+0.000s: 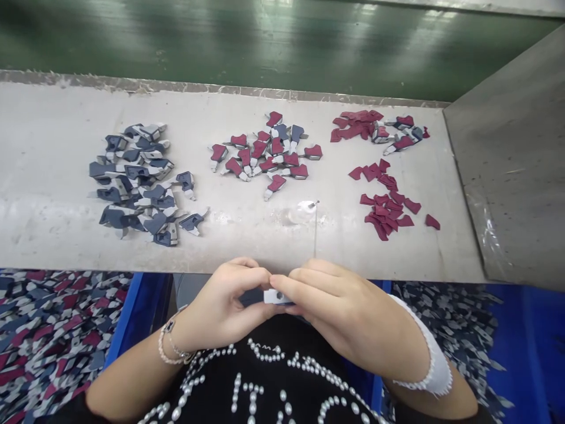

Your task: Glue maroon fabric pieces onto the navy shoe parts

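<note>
My left hand (225,306) and my right hand (339,309) meet just below the front edge of the grey worktable (53,235). Both pinch one small piece (274,296), grey-white with a dark blue part and a small hole. The fingers of both hands are closed on it. On the table lie a pile of navy and grey pieces (141,182) at the left, a pile of maroon-faced pieces (267,156) in the middle, and loose maroon cut-outs (388,203) at the right. A thin metal pin (315,229) stands upright near the table edge.
Another small heap of maroon cut-outs and mixed pieces (377,128) lies at the back right. Blue bins (132,318) full of scraps stand below the table on both sides. A grey slanted panel (516,159) closes off the right. A green belt (265,41) runs behind.
</note>
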`<state>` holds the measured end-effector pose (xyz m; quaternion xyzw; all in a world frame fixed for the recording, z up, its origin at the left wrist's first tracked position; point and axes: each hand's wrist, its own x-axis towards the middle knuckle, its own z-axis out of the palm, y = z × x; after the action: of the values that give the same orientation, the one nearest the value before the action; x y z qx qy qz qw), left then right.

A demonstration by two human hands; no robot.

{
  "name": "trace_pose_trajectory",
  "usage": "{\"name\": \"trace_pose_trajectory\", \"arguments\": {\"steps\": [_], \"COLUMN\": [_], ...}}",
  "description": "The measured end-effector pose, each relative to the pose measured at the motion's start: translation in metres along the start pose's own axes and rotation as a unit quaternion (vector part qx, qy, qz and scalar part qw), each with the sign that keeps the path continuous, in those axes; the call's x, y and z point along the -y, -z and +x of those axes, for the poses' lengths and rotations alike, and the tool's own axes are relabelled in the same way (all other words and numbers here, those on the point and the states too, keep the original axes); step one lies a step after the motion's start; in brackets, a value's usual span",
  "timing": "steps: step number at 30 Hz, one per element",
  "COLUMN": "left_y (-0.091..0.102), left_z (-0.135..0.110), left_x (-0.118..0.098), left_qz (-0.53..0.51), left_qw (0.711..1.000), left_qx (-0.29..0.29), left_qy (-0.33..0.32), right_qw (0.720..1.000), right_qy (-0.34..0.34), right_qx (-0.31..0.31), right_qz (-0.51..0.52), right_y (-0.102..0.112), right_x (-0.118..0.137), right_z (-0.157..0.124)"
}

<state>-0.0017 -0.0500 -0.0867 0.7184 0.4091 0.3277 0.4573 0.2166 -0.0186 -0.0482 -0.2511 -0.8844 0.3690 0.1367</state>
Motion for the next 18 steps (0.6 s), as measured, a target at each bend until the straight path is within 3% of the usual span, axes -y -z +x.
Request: {"name": "trace_pose_trajectory", "arguments": {"steps": [5,11,14,18], "left_y": [-0.003,-0.007,-0.009,-0.011], "left_z": [0.001,0.005,0.002,0.0], "left_x": [0.001,0.003,0.007,0.009], "left_qz": [-0.025,0.065,0.09,0.083], "left_qw": [0.999,0.995,0.994,0.995], "left_qx": [-0.019,-0.06,-0.049,-0.044], "left_qy": [0.009,-0.035,-0.036,-0.029], "right_qw": [1.0,0.994,0.99,0.993], "right_qy": [0.005,-0.089,-0.133,-0.112], "right_qx": [0.0,-0.046,-0.04,-0.041], "right_qz": [0.009,0.038,0.026,0.009], "right_y": [0.0,-0.01,-0.014,-0.018], "right_x": [0.001,0.003,0.004,0.003], "right_z": [-0.001,0.002,0.004,0.006]}}
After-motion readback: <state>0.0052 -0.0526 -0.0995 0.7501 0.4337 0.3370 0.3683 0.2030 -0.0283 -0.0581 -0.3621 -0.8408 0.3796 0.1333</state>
